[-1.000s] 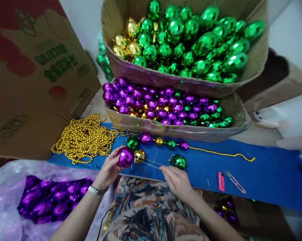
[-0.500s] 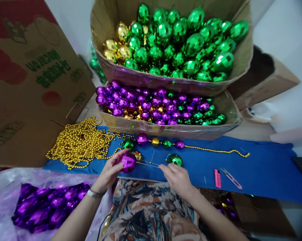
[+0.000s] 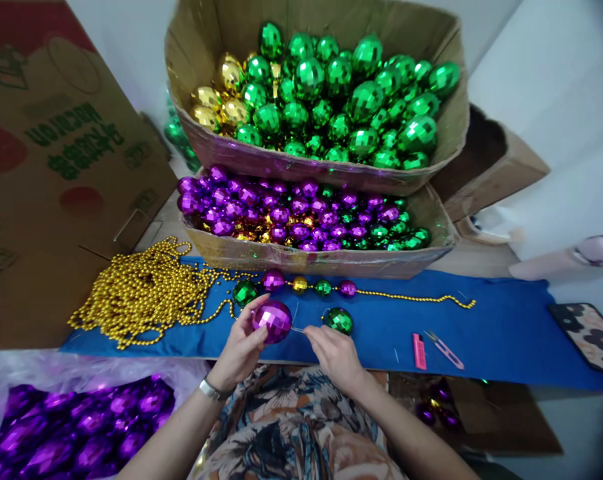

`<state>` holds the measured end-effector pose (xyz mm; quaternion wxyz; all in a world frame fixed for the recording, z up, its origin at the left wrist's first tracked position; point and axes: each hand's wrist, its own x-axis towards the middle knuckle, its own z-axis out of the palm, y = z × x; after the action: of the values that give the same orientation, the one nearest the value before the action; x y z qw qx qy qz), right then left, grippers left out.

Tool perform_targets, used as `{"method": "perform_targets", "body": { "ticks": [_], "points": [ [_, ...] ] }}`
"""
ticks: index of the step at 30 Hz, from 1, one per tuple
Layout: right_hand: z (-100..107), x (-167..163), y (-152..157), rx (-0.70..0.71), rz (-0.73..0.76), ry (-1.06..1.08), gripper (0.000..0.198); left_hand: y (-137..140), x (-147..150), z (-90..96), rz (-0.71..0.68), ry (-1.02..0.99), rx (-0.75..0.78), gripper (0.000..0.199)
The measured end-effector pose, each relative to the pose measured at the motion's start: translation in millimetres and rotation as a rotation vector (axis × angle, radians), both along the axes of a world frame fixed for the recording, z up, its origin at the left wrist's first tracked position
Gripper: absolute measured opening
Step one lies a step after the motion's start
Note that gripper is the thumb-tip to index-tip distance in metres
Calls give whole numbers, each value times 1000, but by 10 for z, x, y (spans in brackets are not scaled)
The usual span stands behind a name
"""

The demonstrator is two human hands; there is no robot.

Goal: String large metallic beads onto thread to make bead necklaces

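My left hand (image 3: pixel 244 343) is closed round a large faceted purple bead (image 3: pixel 273 322) above the blue cloth (image 3: pixel 371 350). Thin pale thread (image 3: pixel 297 329) comes out of the bead's right side, and the fingers of my right hand (image 3: pixel 334 351) pinch it close to the bead. A large green bead (image 3: pixel 339 321) lies on the cloth just beyond my right hand. Behind both hands runs a strung row with a green bead (image 3: pixel 245 292), a purple bead (image 3: pixel 273 280), a gold bead (image 3: pixel 300 285) and more, ending in a thin gold bead chain (image 3: pixel 416 297).
Gold bead strands (image 3: pixel 141 293) are heaped at left beside a tall carton (image 3: pixel 41 220). Two cut-down boxes of beads stand behind, a lower one (image 3: pixel 321 259) and an upper one (image 3: pixel 301 163). At right are a pink lighter (image 3: pixel 419 351), thread snips (image 3: pixel 446 351), a phone (image 3: pixel 589 335) and a pink bottle (image 3: pixel 561 263).
My hands have come closer together, shortening the thread between the purple bead and my right fingers. The view has shifted, bringing the bottle and more of the phone into sight.
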<state>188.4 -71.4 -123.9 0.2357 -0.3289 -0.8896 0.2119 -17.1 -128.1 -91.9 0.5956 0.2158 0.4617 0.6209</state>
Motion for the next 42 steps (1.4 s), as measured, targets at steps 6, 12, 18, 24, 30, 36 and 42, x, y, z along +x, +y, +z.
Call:
{"method": "perform_targets", "body": {
  "ticks": [6,12,18,24,30,36,42],
  "points": [
    [46,16,-22,-140,-28,73,23,22,83,-1,54,45,36,67],
    [71,45,-31,-138,-65,108,24,29,124,-20,60,92,18,67],
    [107,70,-39,-127,-114,173,25,23,116,8,27,-6,1,61],
    [89,42,-45,-140,-89,206,25,14,149,-62,8,99,49,63],
    [99,-19,-43,-252,-79,240,18,-4,200,-83,-52,77,42,68],
    [-14,15,-37,-313,-86,214,15,13,211,-97,-125,-84,-16,44],
    [-181,114,-86,-337,-71,186,19,31,-34,-303,-154,450,-14,49]
  ]
}}
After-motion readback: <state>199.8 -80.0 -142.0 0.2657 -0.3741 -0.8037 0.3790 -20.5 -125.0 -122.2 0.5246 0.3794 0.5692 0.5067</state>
